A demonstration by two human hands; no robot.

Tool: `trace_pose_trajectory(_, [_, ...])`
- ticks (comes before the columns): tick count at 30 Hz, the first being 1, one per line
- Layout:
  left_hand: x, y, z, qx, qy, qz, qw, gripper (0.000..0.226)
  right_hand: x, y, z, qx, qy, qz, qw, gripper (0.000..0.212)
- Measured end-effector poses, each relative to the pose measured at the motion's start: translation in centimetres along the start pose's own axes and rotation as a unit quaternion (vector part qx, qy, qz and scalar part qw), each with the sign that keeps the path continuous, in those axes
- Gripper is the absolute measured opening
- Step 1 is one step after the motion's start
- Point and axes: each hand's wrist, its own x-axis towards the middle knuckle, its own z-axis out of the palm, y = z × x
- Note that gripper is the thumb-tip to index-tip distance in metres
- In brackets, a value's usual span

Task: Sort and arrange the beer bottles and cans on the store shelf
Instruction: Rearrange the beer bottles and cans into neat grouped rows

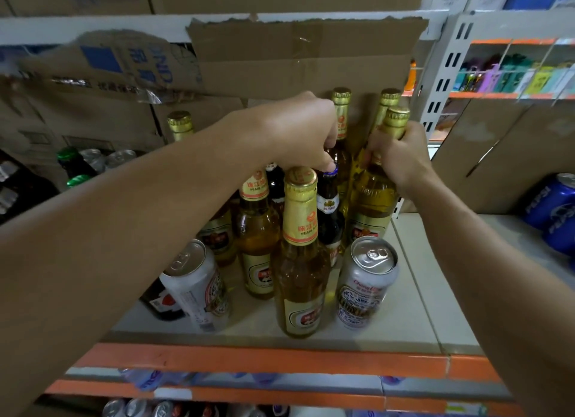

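Several gold-capped amber beer bottles stand on the white shelf (413, 292). My left hand (295, 130) reaches over them and its fingers curl down onto the blue cap of a dark bottle (329, 211) in the middle. My right hand (401, 155) grips the neck of a gold bottle (373, 199) at the right rear. One tall gold bottle (300, 261) stands at the front. A silver can (367, 283) stands to its right and another silver can (199, 286) to its left.
Cardboard boxes (295, 65) fill the back of the shelf. Green-capped bottles and cans (93, 161) stand at the left. Blue Pepsi cans (553, 211) lie at the right on the neighbouring shelf. The orange shelf edge (264, 360) runs along the front, with more cans below.
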Motion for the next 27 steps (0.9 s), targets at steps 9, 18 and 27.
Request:
trace_pose_trajectory(9, [-0.9,-1.9,-0.6,0.013,0.044,-0.03,0.998,0.03,0.1,0.3,-0.6,0.015,0.002,-0.034,0.999,0.014])
trace_pose_trajectory(18, [-0.4,-2.4,0.3,-0.028,-0.027,-0.047,0.998,0.034,0.3,0.9,-0.8,0.012,-0.01,-0.062,0.998,0.015])
trace_pose_trajectory(27, [0.4,-2.3,0.4,-0.015,-0.031,-0.037,0.999,0.036,-0.1,1.0,-0.5,0.037,-0.01,-0.089,0.995,0.022])
